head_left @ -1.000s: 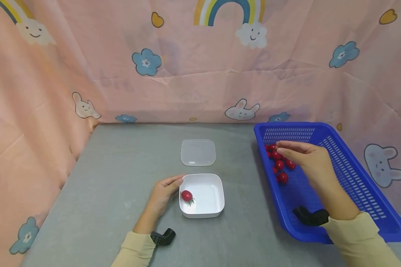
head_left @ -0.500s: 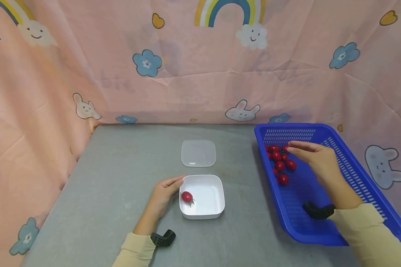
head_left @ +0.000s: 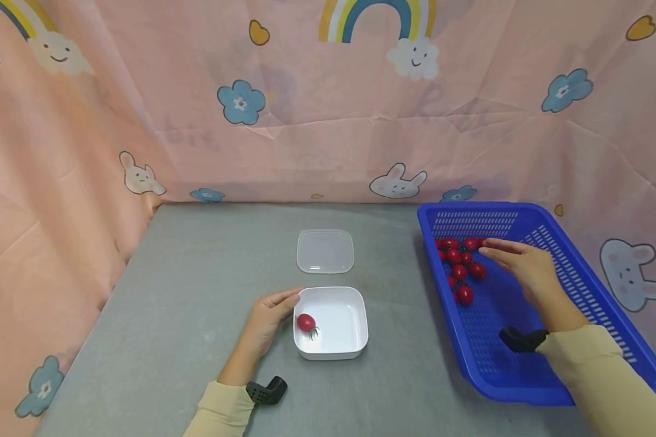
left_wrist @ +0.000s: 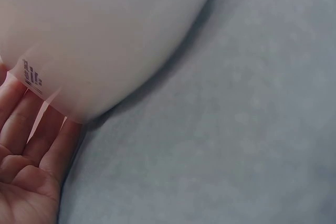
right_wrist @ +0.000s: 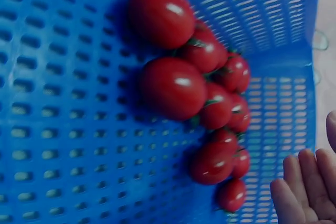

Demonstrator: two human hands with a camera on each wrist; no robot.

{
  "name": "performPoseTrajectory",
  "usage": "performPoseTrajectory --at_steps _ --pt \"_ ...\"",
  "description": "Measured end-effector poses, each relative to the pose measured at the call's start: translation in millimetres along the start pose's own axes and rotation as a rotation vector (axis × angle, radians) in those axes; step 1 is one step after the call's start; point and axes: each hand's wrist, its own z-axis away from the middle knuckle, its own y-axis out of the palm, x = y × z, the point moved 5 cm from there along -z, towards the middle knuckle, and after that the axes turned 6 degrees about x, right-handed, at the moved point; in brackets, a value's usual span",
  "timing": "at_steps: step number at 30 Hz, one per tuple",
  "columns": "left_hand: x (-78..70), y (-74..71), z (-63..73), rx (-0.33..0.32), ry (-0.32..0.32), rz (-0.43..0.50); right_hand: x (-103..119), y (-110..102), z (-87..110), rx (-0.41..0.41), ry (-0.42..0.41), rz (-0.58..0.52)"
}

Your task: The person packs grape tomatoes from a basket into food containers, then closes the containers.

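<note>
A white square container stands on the table, with one red cherry tomato and its green stem inside at the left. My left hand touches the container's left wall with extended fingers; the left wrist view shows these fingers against the wall's outer side. Inside the blue basket, several cherry tomatoes are grouped along the left side. Over the basket's far part, my right hand hovers with its fingertips near the farthest tomatoes. In the right wrist view its fingers are extended, with nothing visible between them.
A translucent lid lies flat just behind the container. The basket's raised rim borders the right part of the grey table. A pink patterned curtain hangs behind and along the sides.
My right hand has shifted to the right within the basket, uncovering more tomatoes near the far left corner. My left hand, the container and the lid have stayed put.
</note>
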Motion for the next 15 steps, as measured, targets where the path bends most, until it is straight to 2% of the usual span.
performPoseTrajectory --at_steps 6,15 --pt "-1.0 -0.2 0.1 -0.002 -0.004 -0.005 -15.3 -3.6 -9.0 0.022 0.068 -0.034" --pt "1.1 -0.9 -0.4 -0.005 -0.020 0.008 -28.5 -0.8 -14.4 0.043 0.170 -0.006"
